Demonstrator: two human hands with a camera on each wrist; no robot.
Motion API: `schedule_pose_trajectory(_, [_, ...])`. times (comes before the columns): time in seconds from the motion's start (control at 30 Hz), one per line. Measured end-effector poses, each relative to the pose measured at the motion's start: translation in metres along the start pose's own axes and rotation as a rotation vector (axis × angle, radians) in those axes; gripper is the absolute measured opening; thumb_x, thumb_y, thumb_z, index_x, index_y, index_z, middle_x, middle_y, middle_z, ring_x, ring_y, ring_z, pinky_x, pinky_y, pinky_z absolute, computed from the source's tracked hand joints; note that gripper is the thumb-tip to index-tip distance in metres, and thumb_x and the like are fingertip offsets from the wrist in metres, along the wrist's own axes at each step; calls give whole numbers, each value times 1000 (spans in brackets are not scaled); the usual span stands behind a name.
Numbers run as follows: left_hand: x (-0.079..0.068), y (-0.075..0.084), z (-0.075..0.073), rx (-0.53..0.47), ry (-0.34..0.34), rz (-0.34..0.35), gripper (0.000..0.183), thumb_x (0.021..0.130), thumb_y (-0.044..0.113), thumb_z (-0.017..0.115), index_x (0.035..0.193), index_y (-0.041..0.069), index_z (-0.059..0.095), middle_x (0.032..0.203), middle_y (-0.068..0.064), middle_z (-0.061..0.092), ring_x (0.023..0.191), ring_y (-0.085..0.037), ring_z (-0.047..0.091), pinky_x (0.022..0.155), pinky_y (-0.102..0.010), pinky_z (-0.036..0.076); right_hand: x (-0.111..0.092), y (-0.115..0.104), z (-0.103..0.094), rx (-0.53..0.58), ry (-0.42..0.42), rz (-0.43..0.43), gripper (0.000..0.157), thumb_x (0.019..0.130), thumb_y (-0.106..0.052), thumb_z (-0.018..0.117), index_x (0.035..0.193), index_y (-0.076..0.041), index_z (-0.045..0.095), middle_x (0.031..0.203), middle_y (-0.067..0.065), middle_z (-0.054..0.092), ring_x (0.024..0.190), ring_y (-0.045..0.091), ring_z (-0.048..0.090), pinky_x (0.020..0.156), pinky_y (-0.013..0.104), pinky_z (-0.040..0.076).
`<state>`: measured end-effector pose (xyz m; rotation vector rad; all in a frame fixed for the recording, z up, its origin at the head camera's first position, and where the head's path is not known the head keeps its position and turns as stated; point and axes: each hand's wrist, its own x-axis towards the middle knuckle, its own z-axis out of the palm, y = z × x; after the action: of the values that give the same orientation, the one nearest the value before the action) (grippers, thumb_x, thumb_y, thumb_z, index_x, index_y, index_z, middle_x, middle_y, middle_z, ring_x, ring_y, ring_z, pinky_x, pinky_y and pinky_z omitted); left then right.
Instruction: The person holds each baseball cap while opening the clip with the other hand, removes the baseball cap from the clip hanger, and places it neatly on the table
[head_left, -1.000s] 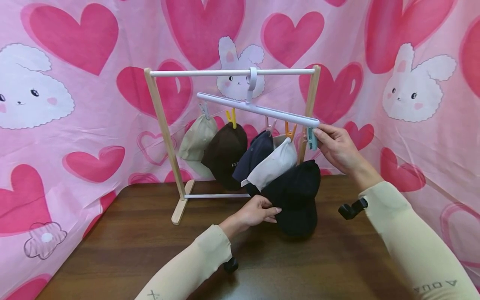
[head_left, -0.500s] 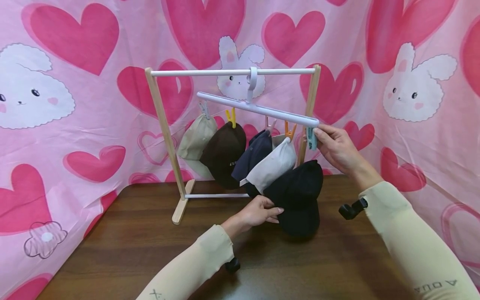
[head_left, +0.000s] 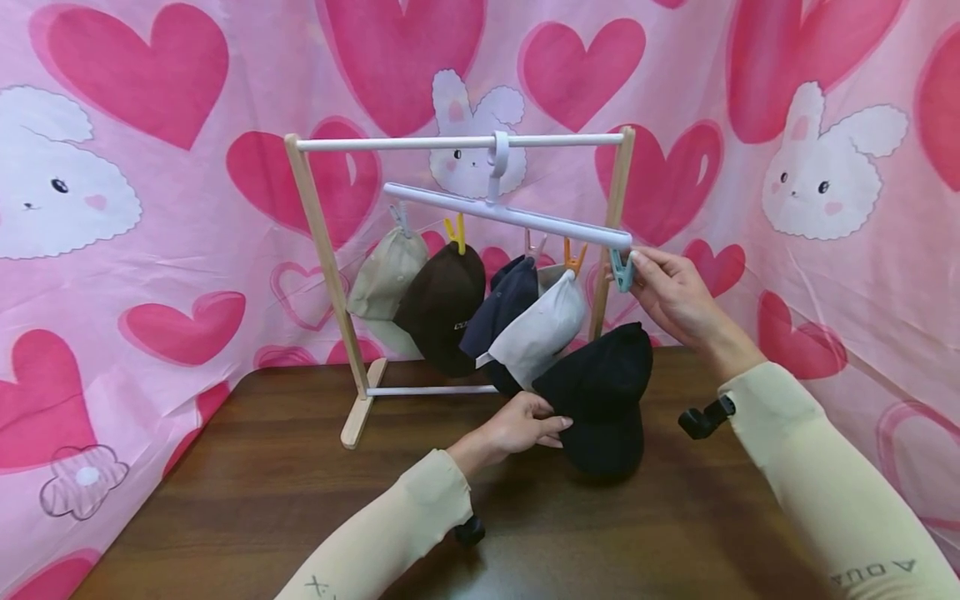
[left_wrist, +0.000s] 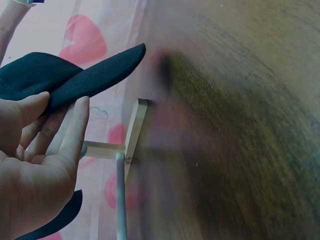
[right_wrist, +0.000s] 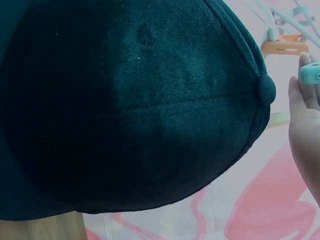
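In the head view, my left hand [head_left: 517, 429] pinches a black baseball cap [head_left: 600, 383] near its brim, holding it above the table. The left wrist view shows the thumb on one side of the cap [left_wrist: 100, 75] and fingers on the other. My right hand [head_left: 671, 292] pinches a teal clothespin [head_left: 622, 271] at the lower right end of a tilted white hanger [head_left: 517, 218]. The cap's crown is below the clothespin, apart from it. In the right wrist view the cap [right_wrist: 150, 110] fills most of the picture, with the clothespin [right_wrist: 311, 74] at the right edge.
Several caps hang from the hanger by clothespins: a beige cap [head_left: 388, 275], a brown cap [head_left: 442, 308], a navy cap [head_left: 501, 308] and a white cap [head_left: 536, 329]. A wooden rack [head_left: 318, 242] with a white top rail [head_left: 390, 144] stands on the brown table [head_left: 247, 500].
My left hand has carried the black cap slightly to the right, away from the white cap. The teal clothespin has turned in my right hand and looks wider. The view has shifted a little.
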<state>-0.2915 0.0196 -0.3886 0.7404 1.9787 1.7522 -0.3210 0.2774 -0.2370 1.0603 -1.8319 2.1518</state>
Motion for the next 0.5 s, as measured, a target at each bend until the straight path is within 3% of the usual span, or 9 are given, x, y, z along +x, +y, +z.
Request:
schedule_pose_trajectory(0.2, [2, -1, 5, -20, 9, -3, 22, 98, 3, 66, 91, -18, 66, 78, -4, 64, 76, -20, 71, 86, -45, 60, -1, 0, 0, -15, -10, -18, 43, 108, -10, 50, 151, -4, 48, 149, 9, 50, 130, 24, 59, 107, 26, 46])
schedule_pose_trajectory(0.5, [4, -2, 11, -20, 9, -6, 20, 98, 1, 66, 97, -18, 69, 82, -5, 68, 77, -20, 72, 86, -46, 59, -2, 0, 1, -39, 2, -54, 42, 109, -12, 46, 149, 2, 48, 138, 8, 60, 125, 26, 63, 108, 29, 47])
